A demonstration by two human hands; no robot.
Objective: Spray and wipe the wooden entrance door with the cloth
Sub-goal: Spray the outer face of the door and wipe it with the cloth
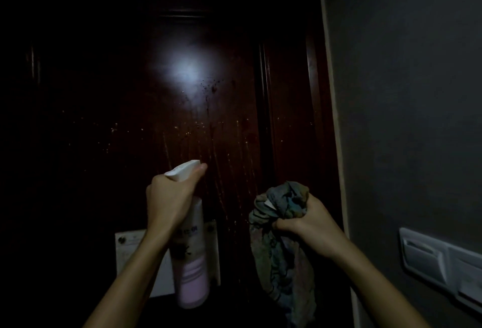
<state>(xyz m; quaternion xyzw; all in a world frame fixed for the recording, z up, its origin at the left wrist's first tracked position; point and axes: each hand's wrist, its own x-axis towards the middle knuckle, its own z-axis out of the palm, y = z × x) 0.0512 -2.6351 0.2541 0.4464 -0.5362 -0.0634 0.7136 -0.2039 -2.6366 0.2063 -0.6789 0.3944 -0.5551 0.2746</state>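
Now, left hand (169, 197): we are gripping the white and pale pink plastic spray bottle (193, 270) high on its neck, fingers curled tight round it, one fingertip (202, 168) reaching up beside the white nozzle (186, 169).
Bottle axis: we are holding it close to upright, the body hanging below the fingers, the nozzle sitting just above them and pointing away from us.
Right hand (305, 220): we are clenching the crumpled, faded multicoloured cloth (281, 249), one bunch standing above the fingers and a long tail trailing below the fist.
Door: the dark reddish-brown wooden entrance door (182, 119) is standing straight ahead, beyond both sets of fingertips; neither hand is touching it, as far as we are able to tell in this dim light.
Wet patch: pale droplets and vertical runs (221, 150) are showing on the panel just above and beyond the left fingertips, and up and to the left of the cloth.
Nearer hand: we are judging the nozzle the closer of the two to the runs, with the cloth waiting near, off to their right.
Coming move: we are reckoning the cloth hand is needing to travel forward, up and leftward, across the bottle's line.
Risk: the dangling tail is likely dragging behind the fist.
Beyond the right knuckles: a grey wall (404, 92) is carrying a pale switch plate (440, 257).
Behind the bottle: a white plate (130, 249) is sitting on the door.
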